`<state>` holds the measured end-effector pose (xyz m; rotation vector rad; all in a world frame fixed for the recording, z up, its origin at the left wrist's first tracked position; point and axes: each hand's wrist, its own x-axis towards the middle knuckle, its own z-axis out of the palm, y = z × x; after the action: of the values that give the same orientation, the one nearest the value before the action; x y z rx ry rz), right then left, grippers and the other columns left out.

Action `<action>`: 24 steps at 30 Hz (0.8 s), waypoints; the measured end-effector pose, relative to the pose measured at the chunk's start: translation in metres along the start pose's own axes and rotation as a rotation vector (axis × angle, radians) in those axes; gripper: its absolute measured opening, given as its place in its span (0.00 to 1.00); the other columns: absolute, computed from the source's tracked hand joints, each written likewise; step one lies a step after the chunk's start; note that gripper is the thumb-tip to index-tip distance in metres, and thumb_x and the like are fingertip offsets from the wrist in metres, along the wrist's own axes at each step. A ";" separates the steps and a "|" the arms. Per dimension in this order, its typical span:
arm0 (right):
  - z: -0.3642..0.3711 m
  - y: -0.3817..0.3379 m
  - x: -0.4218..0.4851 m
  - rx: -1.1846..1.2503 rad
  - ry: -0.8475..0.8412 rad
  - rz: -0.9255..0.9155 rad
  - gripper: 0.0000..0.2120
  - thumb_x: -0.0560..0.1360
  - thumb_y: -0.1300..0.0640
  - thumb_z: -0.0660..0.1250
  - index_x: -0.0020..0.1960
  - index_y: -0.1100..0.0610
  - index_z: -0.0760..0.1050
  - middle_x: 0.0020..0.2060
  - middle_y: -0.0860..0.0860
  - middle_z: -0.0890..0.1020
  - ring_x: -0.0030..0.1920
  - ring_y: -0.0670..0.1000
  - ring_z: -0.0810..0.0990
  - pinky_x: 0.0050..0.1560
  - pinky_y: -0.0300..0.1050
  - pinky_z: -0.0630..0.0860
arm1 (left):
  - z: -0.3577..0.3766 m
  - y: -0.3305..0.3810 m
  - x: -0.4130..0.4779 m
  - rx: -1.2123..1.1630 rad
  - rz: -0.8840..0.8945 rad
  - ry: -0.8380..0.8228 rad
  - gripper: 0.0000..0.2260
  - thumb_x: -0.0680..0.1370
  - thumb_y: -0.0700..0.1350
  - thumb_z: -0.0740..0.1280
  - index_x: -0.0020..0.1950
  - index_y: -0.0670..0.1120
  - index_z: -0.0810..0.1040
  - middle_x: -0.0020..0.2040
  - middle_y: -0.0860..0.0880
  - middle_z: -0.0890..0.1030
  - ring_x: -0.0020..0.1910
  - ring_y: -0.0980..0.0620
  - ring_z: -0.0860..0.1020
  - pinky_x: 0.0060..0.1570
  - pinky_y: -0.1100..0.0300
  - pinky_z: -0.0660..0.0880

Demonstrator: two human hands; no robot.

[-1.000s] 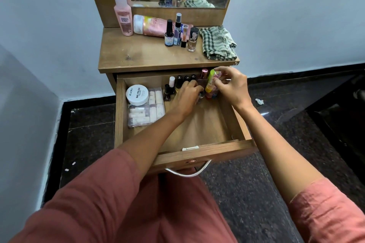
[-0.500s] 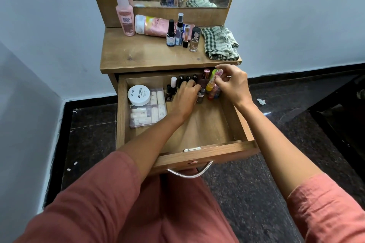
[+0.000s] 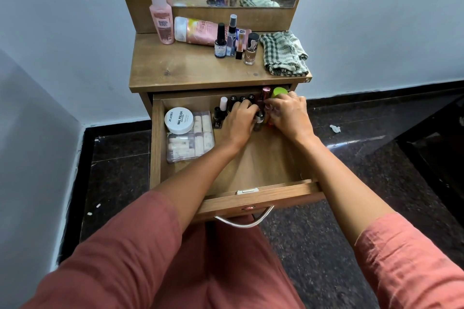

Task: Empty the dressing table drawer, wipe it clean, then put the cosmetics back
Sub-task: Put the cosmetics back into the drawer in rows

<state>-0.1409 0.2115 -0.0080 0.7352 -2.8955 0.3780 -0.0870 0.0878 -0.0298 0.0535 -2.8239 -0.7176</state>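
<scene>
The wooden drawer (image 3: 258, 195) of the dressing table is pulled out. Both hands reach into its back right corner. My left hand (image 3: 238, 120) curls its fingers over a row of small black-capped bottles (image 3: 241, 99). Close beside it, my right hand (image 3: 290, 114) grips a cluster of slim tubes, among them a green-capped tube (image 3: 280, 91) that stands against the back wall. A white nail-polish jar (image 3: 178, 120) sits on a clear box of small tubes (image 3: 190, 142) at the drawer's left. The hands hide the bottles' lower parts.
On the tabletop (image 3: 175, 68) stand a tall pink bottle (image 3: 162, 15), a pink tube lying flat (image 3: 200, 31), a few small bottles (image 3: 233, 37) and a checked cloth (image 3: 283, 54). A mirror rises behind. White walls flank the table, with dark floor below.
My right hand has lowered the green-capped tube deeper into the back right corner. My left hand has shifted slightly right along the bottle row to meet it.
</scene>
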 end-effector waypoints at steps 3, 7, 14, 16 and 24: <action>0.002 0.000 0.000 -0.051 0.001 0.004 0.14 0.76 0.58 0.60 0.60 0.54 0.76 0.54 0.55 0.79 0.58 0.57 0.71 0.56 0.48 0.59 | 0.002 0.000 0.001 -0.023 -0.013 0.021 0.08 0.76 0.39 0.63 0.53 0.40 0.76 0.55 0.43 0.75 0.54 0.44 0.72 0.43 0.49 0.74; 0.003 0.000 -0.002 -0.090 0.009 -0.009 0.14 0.76 0.59 0.59 0.60 0.55 0.75 0.57 0.54 0.77 0.60 0.57 0.70 0.55 0.48 0.59 | 0.004 0.001 0.002 -0.042 -0.035 0.027 0.08 0.75 0.40 0.65 0.54 0.41 0.76 0.55 0.44 0.75 0.55 0.44 0.72 0.44 0.49 0.74; -0.006 0.000 -0.005 -0.003 0.007 -0.073 0.19 0.71 0.66 0.62 0.61 0.54 0.75 0.62 0.53 0.74 0.63 0.57 0.67 0.59 0.47 0.55 | -0.002 -0.001 0.002 -0.083 -0.059 -0.018 0.12 0.75 0.37 0.65 0.57 0.38 0.75 0.58 0.42 0.75 0.58 0.44 0.72 0.53 0.47 0.73; -0.008 -0.001 -0.006 0.032 -0.047 -0.104 0.22 0.70 0.68 0.61 0.62 0.54 0.74 0.63 0.52 0.73 0.65 0.57 0.65 0.61 0.46 0.53 | -0.004 -0.001 0.001 -0.091 -0.066 -0.028 0.12 0.74 0.36 0.65 0.58 0.38 0.75 0.59 0.41 0.74 0.59 0.43 0.72 0.53 0.47 0.73; -0.005 -0.004 -0.001 -0.072 -0.151 -0.155 0.19 0.71 0.66 0.61 0.59 0.52 0.76 0.61 0.49 0.75 0.66 0.55 0.64 0.65 0.51 0.54 | -0.007 -0.001 0.000 -0.111 -0.060 -0.033 0.12 0.74 0.34 0.64 0.57 0.37 0.75 0.59 0.41 0.75 0.58 0.43 0.73 0.53 0.48 0.73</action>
<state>-0.1378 0.2098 -0.0022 1.0094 -2.9446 0.2081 -0.0858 0.0838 -0.0246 0.1089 -2.8184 -0.8955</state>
